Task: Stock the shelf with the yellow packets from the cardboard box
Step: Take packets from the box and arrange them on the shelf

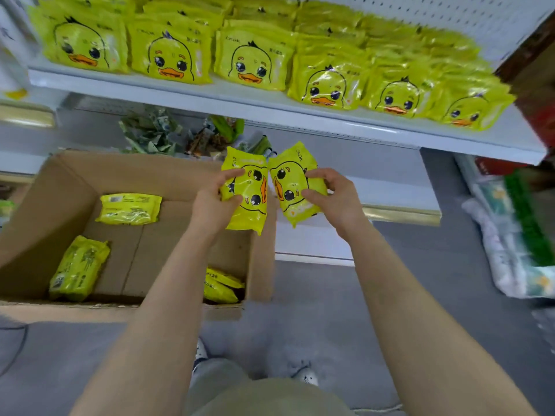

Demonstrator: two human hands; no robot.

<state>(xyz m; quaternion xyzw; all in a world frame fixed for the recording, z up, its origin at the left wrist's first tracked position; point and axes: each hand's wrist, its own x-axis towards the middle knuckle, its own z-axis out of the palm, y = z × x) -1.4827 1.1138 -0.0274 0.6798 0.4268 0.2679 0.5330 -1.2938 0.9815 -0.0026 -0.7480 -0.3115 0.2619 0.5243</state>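
My left hand (pixel 214 202) grips one yellow duck-face packet (pixel 250 205), turned sideways. Beside it, my right hand (pixel 333 195) grips a second yellow packet (pixel 289 181). Both packets hang side by side, almost touching, above the right end of the open cardboard box (pixel 54 187) and below the white shelf (pixel 210 97). Rows of the same yellow packets (pixel 171 55) stand face-out along that shelf. In the box lie a few more packets: one at the back (pixel 129 209), one at the front left (pixel 78 267), and some in the front right corner (pixel 220 285).
A lower shelf (pixel 390 187) behind the box carries green and brown snack bags (pixel 168 136). Soft wrapped packs (pixel 516 235) are piled on the floor at right. The grey floor (pixel 315 310) lies beneath me, with my shoes (pixel 303 375) near the bottom.
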